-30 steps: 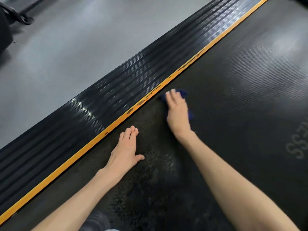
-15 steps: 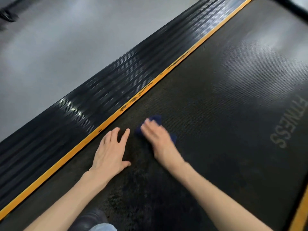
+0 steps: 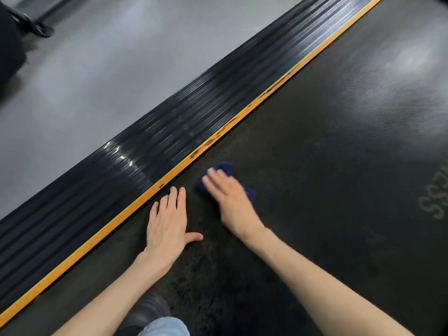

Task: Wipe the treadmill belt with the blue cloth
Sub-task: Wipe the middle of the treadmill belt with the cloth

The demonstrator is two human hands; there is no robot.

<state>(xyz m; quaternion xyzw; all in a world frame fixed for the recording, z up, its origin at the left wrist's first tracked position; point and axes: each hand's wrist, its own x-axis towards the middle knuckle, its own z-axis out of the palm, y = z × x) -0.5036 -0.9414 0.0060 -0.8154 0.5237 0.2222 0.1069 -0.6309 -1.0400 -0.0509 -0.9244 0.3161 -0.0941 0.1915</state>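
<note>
Most of the blue cloth [image 3: 225, 168] is hidden under the right hand [image 3: 230, 202]. Only a bunched dark-blue edge shows past the fingertips, and a smaller bit pokes out on the thumb-hidden far side of the palm. The cloth lies on the treadmill belt [image 3: 327, 166], near the belt's left edge and just beside the orange strip [image 3: 121, 219] that borders it. The right hand lies flat on top of the cloth, fingers straight and close together, pressing down rather than curling round it; the hand and the cloth are both blurred, so finer detail of the fingers is hard to make out. The left hand [image 3: 167, 221] rests palm-down on the bare belt just beside the right, fingers straight and thumb spread out, holding nothing.

Grey lettering [image 3: 434, 202] printed on the belt is cut off at the right edge; only "SS" reads clearly. Beyond the orange strip runs the black ribbed side rail [image 3: 145, 154], then grey floor [image 3: 109, 69]. A dark piece of equipment [image 3: 31, 25] is cropped at the top left corner and cannot be identified. At the bottom edge a dark shoe [image 3: 150, 309] and a patch of light denim [image 3: 164, 327] are partly cut off.
</note>
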